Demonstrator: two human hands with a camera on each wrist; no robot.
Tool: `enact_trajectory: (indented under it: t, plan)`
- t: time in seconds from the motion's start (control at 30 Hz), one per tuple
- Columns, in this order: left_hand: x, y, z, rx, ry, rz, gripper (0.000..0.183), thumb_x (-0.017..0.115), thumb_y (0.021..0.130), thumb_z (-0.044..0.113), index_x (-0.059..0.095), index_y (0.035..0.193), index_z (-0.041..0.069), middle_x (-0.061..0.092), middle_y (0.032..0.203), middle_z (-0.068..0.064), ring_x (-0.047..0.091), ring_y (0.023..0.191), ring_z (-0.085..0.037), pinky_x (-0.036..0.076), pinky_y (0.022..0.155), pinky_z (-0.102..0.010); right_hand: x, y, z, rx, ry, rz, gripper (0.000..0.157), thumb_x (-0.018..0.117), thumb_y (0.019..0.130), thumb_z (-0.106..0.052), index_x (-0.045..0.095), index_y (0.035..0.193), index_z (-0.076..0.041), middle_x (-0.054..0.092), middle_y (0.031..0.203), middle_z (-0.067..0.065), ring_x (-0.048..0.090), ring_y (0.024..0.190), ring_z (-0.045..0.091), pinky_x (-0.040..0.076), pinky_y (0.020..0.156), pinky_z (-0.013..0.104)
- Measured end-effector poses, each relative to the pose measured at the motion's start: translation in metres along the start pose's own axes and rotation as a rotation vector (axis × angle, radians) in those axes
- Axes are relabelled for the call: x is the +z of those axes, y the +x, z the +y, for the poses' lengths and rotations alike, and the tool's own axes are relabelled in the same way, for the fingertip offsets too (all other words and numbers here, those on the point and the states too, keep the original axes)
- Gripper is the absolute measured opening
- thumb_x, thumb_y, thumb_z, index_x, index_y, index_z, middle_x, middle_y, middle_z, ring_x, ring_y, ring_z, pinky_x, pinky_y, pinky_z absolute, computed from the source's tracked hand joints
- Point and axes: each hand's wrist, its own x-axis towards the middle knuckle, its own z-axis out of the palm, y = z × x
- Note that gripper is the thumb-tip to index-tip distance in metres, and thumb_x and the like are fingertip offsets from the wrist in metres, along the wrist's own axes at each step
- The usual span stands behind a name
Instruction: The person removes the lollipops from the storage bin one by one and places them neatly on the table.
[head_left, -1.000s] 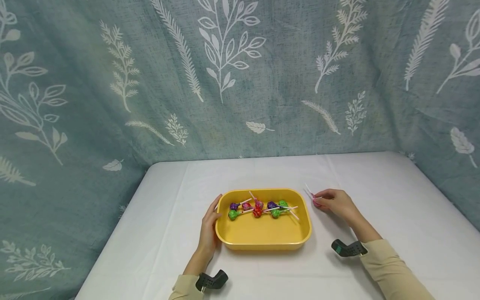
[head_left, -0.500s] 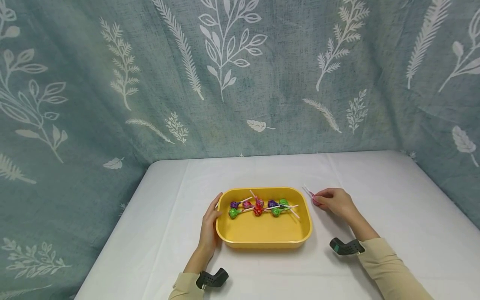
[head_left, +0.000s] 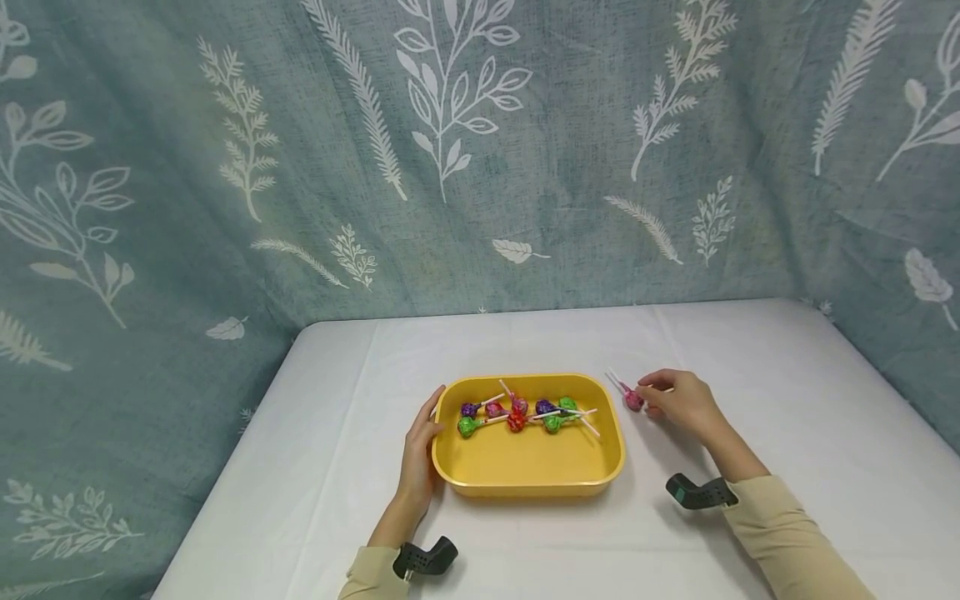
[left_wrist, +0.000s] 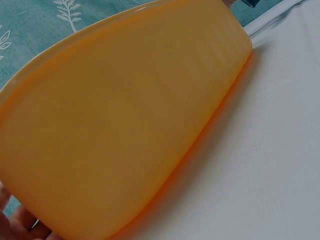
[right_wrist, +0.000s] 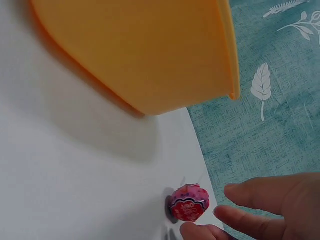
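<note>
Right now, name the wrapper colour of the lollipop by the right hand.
The wrapper is pink with a red label; best seen in the right wrist view.

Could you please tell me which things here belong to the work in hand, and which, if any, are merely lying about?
Part of the work:
yellow tray, with the left hand at its side
lollipops inside it
pink lollipop outside it, beside the right hand

Background rather than lying about:
white table
patterned curtain
wrist cameras
</note>
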Motion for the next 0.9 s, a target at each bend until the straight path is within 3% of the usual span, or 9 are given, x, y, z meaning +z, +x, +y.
enact_trajectory:
  t: [0.4, 0.73, 0.9]
  plan:
    - [-0.001, 0.0, 0.0, 0.007, 0.002, -0.002, 0.058, 0.037, 0.093, 0.016, 0.036, 0.15, 0.022, 0.036, 0.152, 0.004, 0.035, 0.138, -0.021, 0.029, 0.111, -0.038, -0.005, -0.006, -0.019, -0.09, -0.057, 0.049, 0.031, 0.061, 0.092, -0.016, 0.062, 0.112, 0.008, 0.065, 0.095, 0.02, 0.068, 0.071, 0.025, 0.057, 0.063, 0.034]
    - [-0.002, 0.001, 0.001, 0.007, -0.01, -0.004, 0.058, 0.038, 0.092, 0.017, 0.038, 0.149, 0.024, 0.038, 0.151, 0.006, 0.036, 0.137, -0.019, 0.03, 0.11, -0.037, 0.001, -0.013, -0.058, -0.192, -0.066, 0.02, 0.028, 0.062, 0.093, -0.014, 0.062, 0.115, 0.004, 0.065, 0.096, 0.017, 0.067, 0.068, 0.026, 0.055, 0.058, 0.033]
    - [-0.001, 0.001, 0.001, 0.006, -0.013, -0.012, 0.057, 0.037, 0.093, 0.015, 0.039, 0.149, 0.024, 0.037, 0.151, 0.006, 0.034, 0.138, -0.019, 0.029, 0.111, -0.037, 0.012, -0.016, -0.082, -0.281, -0.113, -0.02, 0.022, 0.064, 0.091, -0.008, 0.065, 0.11, 0.003, 0.065, 0.097, 0.015, 0.064, 0.075, 0.024, 0.056, 0.06, 0.032]
